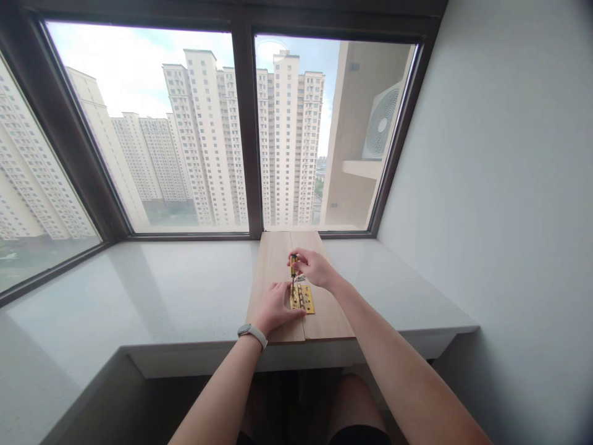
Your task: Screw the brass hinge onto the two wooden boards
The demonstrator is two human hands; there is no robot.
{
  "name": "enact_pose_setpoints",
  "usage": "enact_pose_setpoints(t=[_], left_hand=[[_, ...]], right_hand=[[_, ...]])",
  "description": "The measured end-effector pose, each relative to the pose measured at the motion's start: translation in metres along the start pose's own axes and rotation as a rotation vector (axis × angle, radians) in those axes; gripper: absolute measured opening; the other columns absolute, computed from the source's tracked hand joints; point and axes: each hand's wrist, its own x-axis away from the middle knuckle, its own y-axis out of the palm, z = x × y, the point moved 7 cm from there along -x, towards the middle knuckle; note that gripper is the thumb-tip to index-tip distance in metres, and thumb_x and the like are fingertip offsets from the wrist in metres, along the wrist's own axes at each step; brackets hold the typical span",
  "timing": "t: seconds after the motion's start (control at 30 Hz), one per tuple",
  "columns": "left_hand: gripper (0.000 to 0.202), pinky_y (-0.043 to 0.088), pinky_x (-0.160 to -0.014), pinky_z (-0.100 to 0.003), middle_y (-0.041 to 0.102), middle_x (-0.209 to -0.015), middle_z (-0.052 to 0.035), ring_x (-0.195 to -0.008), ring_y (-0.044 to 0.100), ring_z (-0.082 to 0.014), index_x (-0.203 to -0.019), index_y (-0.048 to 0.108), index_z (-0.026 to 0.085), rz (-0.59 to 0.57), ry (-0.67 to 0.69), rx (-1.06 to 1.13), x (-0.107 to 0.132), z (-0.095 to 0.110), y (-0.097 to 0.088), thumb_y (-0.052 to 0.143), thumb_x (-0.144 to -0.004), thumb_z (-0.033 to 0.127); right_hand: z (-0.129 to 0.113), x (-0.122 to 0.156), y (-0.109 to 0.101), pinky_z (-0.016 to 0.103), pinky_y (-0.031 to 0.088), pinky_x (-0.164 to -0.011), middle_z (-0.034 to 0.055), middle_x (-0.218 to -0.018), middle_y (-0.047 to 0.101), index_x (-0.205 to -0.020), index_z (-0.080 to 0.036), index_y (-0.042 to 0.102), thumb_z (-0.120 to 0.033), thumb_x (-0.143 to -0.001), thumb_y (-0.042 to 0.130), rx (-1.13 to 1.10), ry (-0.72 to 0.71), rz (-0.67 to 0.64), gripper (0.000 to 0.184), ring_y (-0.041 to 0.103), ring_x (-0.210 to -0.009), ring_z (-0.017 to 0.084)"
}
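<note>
A brass-coloured hinge [307, 299] lies opened flat across the seam between two pale wooden boards [273, 256]. My left hand [272, 310] grips the hinge from the left, thumb along its near edge and fingers near its far left corner. Above the boards, my right hand [315, 269] is closed around the yellow and black handle of a screwdriver [293, 266]. The screwdriver stands nearly upright, its shaft pointing down at the hinge's left leaf; the exact tip contact is too small to make out. Several small screws [301, 278] lie just beyond the hinge.
The boards rest on a white windowsill counter [194, 290], reaching from its front edge [185, 342] to the window frame [256, 136]. A pale wall [486, 161] rises on the right. My legs [354, 408] are below the counter.
</note>
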Motion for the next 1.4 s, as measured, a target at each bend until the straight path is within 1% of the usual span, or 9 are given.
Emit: enact_pose_setpoints(t=[0.27, 0.47, 0.57, 0.73, 0.93, 1.1, 1.17, 1.3, 1.4], left_hand=[[0.077, 0.044, -0.097, -0.041, 0.062, -0.123, -0.0074, -0.121, 0.052, -0.0318, -0.128, 0.055, 0.027, -0.001, 0.001, -0.007, 0.000, 0.001, -0.001, 0.083, -0.064, 0.060], [0.079, 0.043, -0.098, -0.041, 0.062, -0.126, -0.0078, -0.122, 0.051, -0.0320, -0.130, 0.054, 0.027, 0.000, -0.012, -0.013, 0.000, 0.001, -0.002, 0.083, -0.064, 0.058], [0.079, 0.042, -0.099, -0.041, 0.061, -0.126, -0.0081, -0.123, 0.051, -0.0317, -0.131, 0.055, 0.027, -0.006, -0.009, -0.012, 0.000, 0.002, -0.001, 0.083, -0.064, 0.058], [0.078, 0.042, -0.100, -0.042, 0.062, -0.126, -0.0085, -0.123, 0.051, -0.0325, -0.131, 0.055, 0.027, -0.016, -0.025, -0.005, 0.001, 0.003, -0.002, 0.083, -0.064, 0.058], [0.077, 0.042, -0.099, -0.041, 0.062, -0.124, -0.0082, -0.122, 0.052, -0.0317, -0.130, 0.056, 0.026, -0.023, -0.018, -0.018, 0.000, 0.005, -0.002, 0.082, -0.065, 0.059], [0.077, 0.043, -0.098, -0.040, 0.063, -0.123, -0.0079, -0.121, 0.052, -0.0311, -0.129, 0.055, 0.026, -0.011, -0.005, -0.009, 0.000, 0.002, -0.001, 0.082, -0.065, 0.059], [0.077, 0.043, -0.099, -0.040, 0.063, -0.124, -0.0077, -0.121, 0.052, -0.0309, -0.129, 0.055, 0.026, -0.003, -0.006, -0.003, 0.001, 0.001, -0.001, 0.083, -0.065, 0.058], [0.078, 0.042, -0.101, -0.041, 0.062, -0.126, -0.0085, -0.123, 0.051, -0.0319, -0.130, 0.055, 0.027, -0.004, -0.013, -0.001, 0.001, 0.000, -0.002, 0.083, -0.065, 0.058], [0.080, 0.041, -0.102, -0.041, 0.062, -0.127, -0.0090, -0.124, 0.051, -0.0323, -0.132, 0.054, 0.027, -0.006, -0.016, -0.004, 0.001, 0.001, -0.002, 0.083, -0.065, 0.058]], right_hand=[[-0.008, 0.015, 0.000, 0.028, 0.052, -0.070, 0.0032, -0.092, 0.074, -0.105, -0.025, 0.065, -0.024, -0.089, 0.058, 0.215, 0.000, 0.265, 0.017, 0.067, -0.074, 0.017], [-0.008, 0.004, 0.006, 0.028, 0.054, -0.069, 0.0071, -0.106, 0.073, -0.113, -0.020, 0.065, -0.024, -0.089, 0.059, -0.008, 0.016, -0.041, 0.025, 0.066, -0.077, 0.015], [-0.003, 0.000, 0.001, 0.027, 0.055, -0.066, 0.0075, -0.103, 0.073, -0.112, -0.019, 0.066, -0.025, -0.088, 0.060, -0.017, 0.061, -0.076, 0.025, 0.066, -0.072, 0.014], [-0.004, 0.004, -0.003, 0.025, 0.051, -0.063, 0.0020, -0.087, 0.073, -0.099, -0.022, 0.066, -0.029, -0.089, 0.060, 0.131, 0.035, 0.079, 0.014, 0.063, -0.062, 0.013], [-0.008, 0.014, -0.002, 0.027, 0.047, -0.065, 0.0023, -0.079, 0.072, -0.099, -0.024, 0.067, -0.029, -0.089, 0.060, 0.306, 0.026, 0.331, 0.014, 0.064, -0.067, 0.017], [-0.008, 0.010, -0.006, 0.028, 0.048, -0.063, 0.0016, -0.077, 0.069, -0.099, -0.023, 0.066, -0.032, -0.090, 0.059, 0.277, 0.028, 0.264, 0.015, 0.064, -0.064, 0.017], [-0.009, 0.008, -0.017, 0.028, 0.049, -0.063, 0.0014, -0.078, 0.069, -0.101, -0.023, 0.065, -0.034, -0.091, 0.058, 0.234, 0.020, 0.270, 0.017, 0.065, -0.064, 0.017], [-0.003, 0.008, -0.048, 0.029, 0.053, -0.065, 0.0033, -0.085, 0.071, -0.106, -0.023, 0.062, -0.040, -0.092, 0.056, 0.171, 0.024, 0.457, 0.023, 0.067, -0.064, 0.017], [0.012, 0.010, -0.058, 0.030, 0.053, -0.067, 0.0027, -0.083, 0.071, -0.101, -0.023, 0.060, -0.043, -0.091, 0.056, 0.181, 0.053, 0.525, 0.022, 0.069, -0.065, 0.018]])
